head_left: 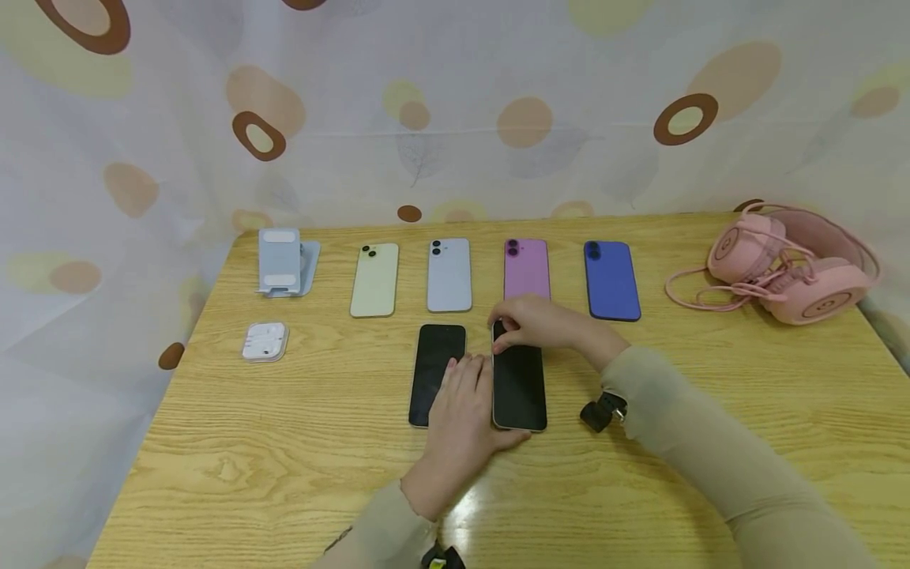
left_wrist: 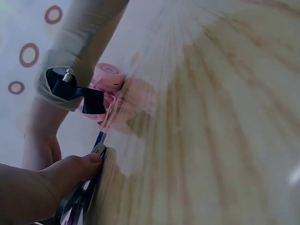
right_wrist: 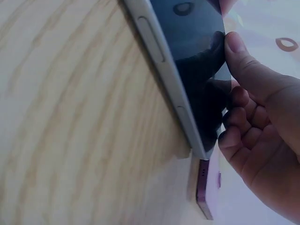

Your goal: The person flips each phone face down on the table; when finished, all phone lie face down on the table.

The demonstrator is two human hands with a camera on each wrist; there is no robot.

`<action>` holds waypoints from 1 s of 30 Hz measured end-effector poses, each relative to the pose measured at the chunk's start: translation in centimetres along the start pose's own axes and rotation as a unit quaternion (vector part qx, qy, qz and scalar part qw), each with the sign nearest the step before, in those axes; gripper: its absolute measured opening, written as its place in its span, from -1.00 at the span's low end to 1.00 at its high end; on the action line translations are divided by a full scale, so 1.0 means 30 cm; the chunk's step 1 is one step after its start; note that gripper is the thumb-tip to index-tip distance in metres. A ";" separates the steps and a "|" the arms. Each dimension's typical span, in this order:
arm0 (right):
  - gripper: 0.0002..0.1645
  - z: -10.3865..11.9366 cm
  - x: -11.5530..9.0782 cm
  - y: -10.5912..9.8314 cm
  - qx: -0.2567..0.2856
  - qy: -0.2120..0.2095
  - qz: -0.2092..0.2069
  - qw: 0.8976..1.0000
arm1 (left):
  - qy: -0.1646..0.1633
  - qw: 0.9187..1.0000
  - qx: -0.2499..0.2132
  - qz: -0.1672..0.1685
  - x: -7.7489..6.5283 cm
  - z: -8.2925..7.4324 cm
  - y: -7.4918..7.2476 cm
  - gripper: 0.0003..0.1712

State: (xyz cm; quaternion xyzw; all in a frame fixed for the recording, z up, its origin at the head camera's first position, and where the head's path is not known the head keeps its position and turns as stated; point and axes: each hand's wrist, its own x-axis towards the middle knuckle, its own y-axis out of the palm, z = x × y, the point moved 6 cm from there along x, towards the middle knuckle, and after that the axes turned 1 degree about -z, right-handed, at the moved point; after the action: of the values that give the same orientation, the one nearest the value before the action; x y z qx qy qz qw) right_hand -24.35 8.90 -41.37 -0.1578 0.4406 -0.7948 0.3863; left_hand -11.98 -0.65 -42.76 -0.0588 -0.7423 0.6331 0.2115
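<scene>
Two smartphones lie screen up at the middle of the table. My right hand [head_left: 540, 322] reaches over the far end of the right-hand smartphone [head_left: 519, 391]; its thumb and curled fingers pinch that phone's upper left part, as the right wrist view also shows. My left hand [head_left: 462, 411] lies between the two phones with its fingers straight. Its thumb touches the near edge of the right-hand phone, and its fingers partly cover the left-hand smartphone [head_left: 435, 363]. Beyond my right hand lies a purple smartphone [head_left: 528, 265], back up, its near end hidden.
In the back row lie a pale yellow phone [head_left: 374, 280], a white phone [head_left: 449, 276] and a blue phone [head_left: 613, 280]. At left are a light blue phone stand [head_left: 280, 261] and boxed earphones [head_left: 265, 341]. Pink headphones [head_left: 810, 292] lie at the right. Patterned cloth [head_left: 455, 118] hangs behind.
</scene>
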 end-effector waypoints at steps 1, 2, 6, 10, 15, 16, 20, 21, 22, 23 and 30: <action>-0.59 -0.002 0.000 0.002 0.002 0.001 0.000 1.000 | 0.000 1.000 0.003 0.000 0.001 -0.001 0.001 0.32; -0.59 -0.003 0.000 0.004 0.004 0.002 0.001 1.000 | 0.000 1.000 0.006 0.001 0.001 -0.001 0.003 0.32; -0.58 -0.010 0.001 0.011 0.005 0.005 0.000 1.000 | 0.000 1.000 0.018 0.005 0.004 -0.003 0.004 0.32; -0.58 -0.016 0.002 0.017 0.005 0.002 -0.003 1.000 | -0.002 1.000 0.019 0.015 0.006 -0.005 0.005 0.30; -0.58 -0.020 0.003 0.023 0.001 -0.005 -0.005 1.000 | -0.004 0.999 0.011 0.034 0.007 -0.007 0.010 0.27; -0.57 -0.020 0.003 0.024 0.001 -0.005 -0.006 1.000 | -0.005 0.999 0.011 0.039 0.008 -0.007 0.012 0.26; -0.57 -0.022 0.003 0.027 0.002 -0.001 -0.008 1.000 | -0.006 0.998 0.012 0.055 0.008 -0.007 0.015 0.26; -0.57 -0.022 0.004 0.028 0.001 0.000 -0.008 1.000 | -0.007 0.998 0.010 0.058 0.007 -0.006 0.015 0.25; -0.57 -0.021 0.004 0.029 0.001 0.001 -0.008 1.000 | -0.008 0.998 0.006 0.062 0.007 -0.004 0.014 0.24; -0.57 -0.021 0.005 0.030 0.002 0.002 -0.007 1.000 | -0.009 0.998 -0.003 0.065 0.005 0.000 0.012 0.21; -0.57 -0.004 0.029 0.019 0.028 0.027 -0.010 0.999 | -0.002 0.988 -0.150 0.021 0.040 0.122 -0.061 -0.09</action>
State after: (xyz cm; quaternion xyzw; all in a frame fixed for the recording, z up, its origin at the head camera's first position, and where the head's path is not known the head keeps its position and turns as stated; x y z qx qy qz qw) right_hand -24.72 8.14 -42.00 -0.1298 0.4271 -0.8147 0.3700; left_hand -14.16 -3.91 -41.12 -0.1049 -0.8279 0.5188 0.1855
